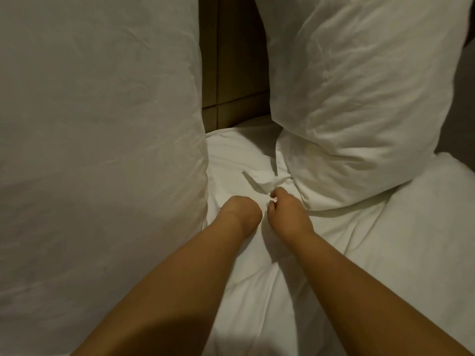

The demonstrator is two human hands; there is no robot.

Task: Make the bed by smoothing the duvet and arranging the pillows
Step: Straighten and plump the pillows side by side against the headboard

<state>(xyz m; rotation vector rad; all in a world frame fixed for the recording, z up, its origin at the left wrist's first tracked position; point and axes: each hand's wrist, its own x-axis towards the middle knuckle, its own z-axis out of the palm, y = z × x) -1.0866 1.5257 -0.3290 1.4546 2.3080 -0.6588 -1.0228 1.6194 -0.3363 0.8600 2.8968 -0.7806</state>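
Note:
Two big white pillows stand upright against the headboard: the left pillow [97,140] fills the left side, the right pillow [352,98] leans at the upper right. Between them lies the white duvet [372,253], creased. My right hand [288,214] pinches a small bunched fold of duvet fabric [272,187] in the gap. My left hand [241,214] is bent down onto the duvet beside it, fingers curled under and hidden, close to the left pillow's edge.
A brown panelled headboard [231,73] shows in the gap between the pillows. A dark strip of wall or floor [462,98] lies past the right pillow, at the bed's right side.

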